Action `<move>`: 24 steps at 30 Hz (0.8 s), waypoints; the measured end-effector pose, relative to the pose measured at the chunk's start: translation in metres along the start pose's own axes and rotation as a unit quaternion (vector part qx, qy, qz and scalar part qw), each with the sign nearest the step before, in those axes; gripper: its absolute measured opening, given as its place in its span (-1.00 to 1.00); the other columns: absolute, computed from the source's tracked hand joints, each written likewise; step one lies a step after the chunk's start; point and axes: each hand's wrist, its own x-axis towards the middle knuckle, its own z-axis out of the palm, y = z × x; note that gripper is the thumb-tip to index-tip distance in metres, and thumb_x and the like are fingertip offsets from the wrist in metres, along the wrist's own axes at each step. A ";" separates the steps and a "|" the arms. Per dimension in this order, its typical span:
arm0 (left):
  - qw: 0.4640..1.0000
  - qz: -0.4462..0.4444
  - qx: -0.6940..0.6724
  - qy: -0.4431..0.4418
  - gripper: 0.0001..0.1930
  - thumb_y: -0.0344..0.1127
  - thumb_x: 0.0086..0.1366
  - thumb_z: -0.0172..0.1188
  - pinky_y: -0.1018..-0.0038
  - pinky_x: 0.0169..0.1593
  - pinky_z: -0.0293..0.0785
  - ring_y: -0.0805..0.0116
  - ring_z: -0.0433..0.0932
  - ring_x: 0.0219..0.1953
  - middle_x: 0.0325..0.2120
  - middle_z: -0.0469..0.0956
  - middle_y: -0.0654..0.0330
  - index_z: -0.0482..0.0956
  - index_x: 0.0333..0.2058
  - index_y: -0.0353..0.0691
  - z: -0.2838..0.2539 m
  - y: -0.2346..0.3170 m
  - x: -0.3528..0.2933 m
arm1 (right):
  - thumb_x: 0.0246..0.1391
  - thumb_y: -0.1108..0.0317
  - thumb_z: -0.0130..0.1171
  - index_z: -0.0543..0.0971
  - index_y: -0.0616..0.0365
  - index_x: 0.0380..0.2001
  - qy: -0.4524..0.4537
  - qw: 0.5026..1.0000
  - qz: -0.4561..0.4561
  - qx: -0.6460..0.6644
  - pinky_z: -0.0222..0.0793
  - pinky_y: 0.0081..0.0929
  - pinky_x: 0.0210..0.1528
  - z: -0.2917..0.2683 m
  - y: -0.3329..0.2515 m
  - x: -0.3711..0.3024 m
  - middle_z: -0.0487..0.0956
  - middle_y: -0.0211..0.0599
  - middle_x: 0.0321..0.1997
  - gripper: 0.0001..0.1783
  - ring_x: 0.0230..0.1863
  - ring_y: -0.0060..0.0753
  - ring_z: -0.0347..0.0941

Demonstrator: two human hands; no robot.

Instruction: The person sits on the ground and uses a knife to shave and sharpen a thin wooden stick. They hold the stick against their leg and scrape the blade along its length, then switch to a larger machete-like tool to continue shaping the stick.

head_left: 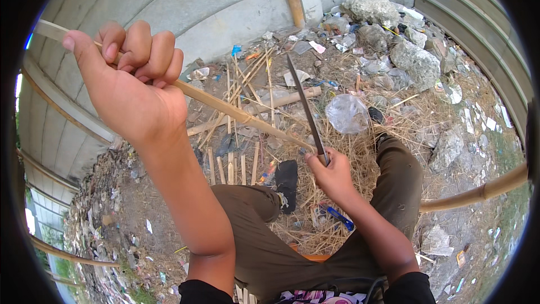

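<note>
Raised at the upper left, my left hand (132, 87) is closed around a long, pale bamboo strip (242, 116). The strip slopes down to the right, and its lower end reaches my right hand (334, 175). That hand, low over the ground between my knees, grips a long knife (305, 107) whose narrow dark blade points up and away. Near the knife's base the strip meets or passes the blade; whether the edge is in the bamboo I cannot tell. My right fingers partly cover the knife's handle.
Several split bamboo strips (243, 87) lie ahead, near a thicker bamboo pole (289, 99). A clear plastic bag (345, 114) rests on shavings, and a blue utility knife (341, 218) lies by my right thigh. Rocks (415, 59) and litter line the concrete wall (225, 11).
</note>
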 end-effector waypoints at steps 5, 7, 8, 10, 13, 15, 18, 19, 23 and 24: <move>0.998 0.045 0.021 0.024 -0.57 0.05 0.55 -0.17 0.53 -0.59 -0.22 0.57 -0.14 -0.66 -0.69 -0.02 0.41 0.16 -0.47 -0.07 0.004 -0.005 -0.004 | 0.22 0.51 0.20 0.41 0.07 -0.56 0.118 0.962 -0.196 0.152 0.06 -0.68 -0.60 0.005 -0.061 -0.025 0.32 -0.69 -0.69 -0.72 -0.63 -0.86 0.19; 0.998 0.050 0.017 0.019 -0.58 0.05 0.55 -0.15 0.53 -0.59 -0.22 0.57 -0.13 -0.67 -0.69 -0.02 0.42 0.17 -0.46 -0.07 0.003 -0.011 -0.006 | 0.23 0.55 0.16 0.40 0.09 -0.58 0.171 0.929 -0.239 0.223 0.08 -0.68 -0.62 0.011 -0.049 -0.029 0.35 -0.66 -0.70 -0.71 -0.65 -0.88 0.21; 0.999 0.048 0.006 0.005 -0.58 0.05 0.55 -0.15 0.53 -0.59 -0.22 0.57 -0.13 -0.67 -0.70 -0.02 0.42 0.17 -0.46 -0.06 0.004 -0.012 -0.005 | 0.21 0.53 0.17 0.40 0.12 -0.58 0.123 0.973 -0.173 0.091 0.08 -0.66 -0.62 0.007 -0.024 -0.031 0.35 -0.65 -0.71 -0.72 -0.66 -0.87 0.21; 0.998 0.057 0.015 -0.029 -0.58 0.06 0.54 -0.13 0.53 -0.59 -0.22 0.58 -0.14 -0.67 -0.70 -0.03 0.43 0.17 -0.46 -0.05 0.003 -0.012 -0.004 | 0.19 0.50 0.19 0.40 0.17 -0.58 0.027 0.993 -0.059 -0.102 0.06 -0.63 -0.64 0.001 0.004 -0.037 0.34 -0.63 -0.72 -0.73 -0.67 -0.85 0.21; 0.998 0.039 0.028 0.026 -0.56 0.08 0.54 -0.13 0.52 -0.58 -0.22 0.58 -0.14 -0.67 -0.71 -0.04 0.42 0.16 -0.46 -0.06 0.000 -0.013 -0.004 | 0.18 0.49 0.20 0.40 0.19 -0.58 -0.009 0.982 0.000 -0.187 0.03 -0.62 -0.65 -0.003 0.000 -0.035 0.34 -0.61 -0.73 -0.74 -0.68 -0.84 0.19; 0.995 0.058 0.060 0.053 -0.55 0.10 0.53 -0.12 0.52 -0.58 -0.22 0.57 -0.15 -0.67 -0.71 -0.04 0.42 0.15 -0.47 -0.06 -0.006 -0.011 -0.002 | 0.22 0.51 0.18 0.41 0.18 -0.57 0.054 0.992 -0.056 -0.097 0.04 -0.64 -0.65 -0.003 -0.041 -0.037 0.34 -0.62 -0.73 -0.73 -0.69 -0.83 0.18; 0.988 0.085 0.090 0.094 -0.54 0.11 0.53 -0.11 0.52 -0.58 -0.22 0.57 -0.16 -0.67 -0.70 -0.04 0.41 0.14 -0.48 -0.06 -0.011 -0.016 0.002 | 0.28 0.54 0.10 0.39 0.14 -0.51 0.135 0.973 -0.173 0.069 0.10 -0.66 -0.65 -0.005 -0.082 -0.044 0.37 -0.59 -0.71 -0.75 -0.69 -0.82 0.20; 0.985 0.094 0.097 0.109 -0.53 0.11 0.53 -0.11 0.52 -0.58 -0.22 0.57 -0.16 -0.67 -0.70 -0.04 0.40 0.14 -0.48 -0.07 -0.011 -0.019 0.002 | 0.32 0.57 0.02 0.36 0.12 -0.46 0.131 0.945 -0.238 0.184 0.16 -0.68 -0.64 -0.001 -0.084 -0.043 0.41 -0.55 -0.67 -0.77 -0.68 -0.80 0.24; 0.991 0.078 0.076 0.080 -0.55 0.08 0.54 -0.13 0.52 -0.58 -0.22 0.57 -0.15 -0.67 -0.70 -0.04 0.40 0.15 -0.48 -0.08 -0.003 -0.017 0.000 | 0.27 0.43 0.16 0.44 0.21 -0.47 -0.002 0.999 -0.004 0.035 0.15 -0.60 -0.64 0.012 0.004 -0.047 0.43 -0.52 -0.66 -0.78 -0.68 -0.73 0.24; 0.995 0.058 0.058 0.065 -0.55 0.07 0.55 -0.14 0.52 -0.58 -0.21 0.57 -0.14 -0.67 -0.70 -0.03 0.41 0.15 -0.48 -0.08 -0.003 -0.016 -0.003 | 0.25 0.40 0.19 0.46 0.23 -0.48 -0.066 0.996 0.052 -0.033 0.14 -0.59 -0.64 0.004 0.004 -0.052 0.42 -0.54 -0.67 -0.77 -0.68 -0.74 0.23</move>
